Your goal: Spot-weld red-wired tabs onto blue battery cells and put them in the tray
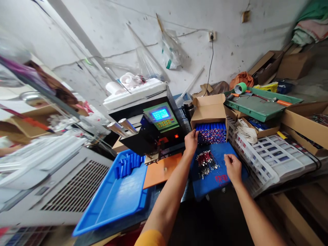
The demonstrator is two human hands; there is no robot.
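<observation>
My left hand (pixel 191 142) is closed at the near left corner of an open cardboard box (pixel 208 106). Its fingertips meet beside the blue cylinders (pixel 211 131) packed in rows there, their ends showing red and white; whatever is pinched is hidden. Over the right side of a blue mat (pixel 219 177), my right hand (pixel 233 168) is closed with thumb and forefinger together, and anything in it is too small to make out. Between the hands, a bunch of short red and black wire leads (pixel 207 163) with metal ends lies on the mat.
A black machine with a lit screen (pixel 160 114) stands behind an orange board (pixel 161 171). At left, a blue tray (pixel 123 194) holds several blue cylinders (pixel 129 164). White plastic crates (pixel 261 167) and a green tray (pixel 266 102) with tools crowd the right.
</observation>
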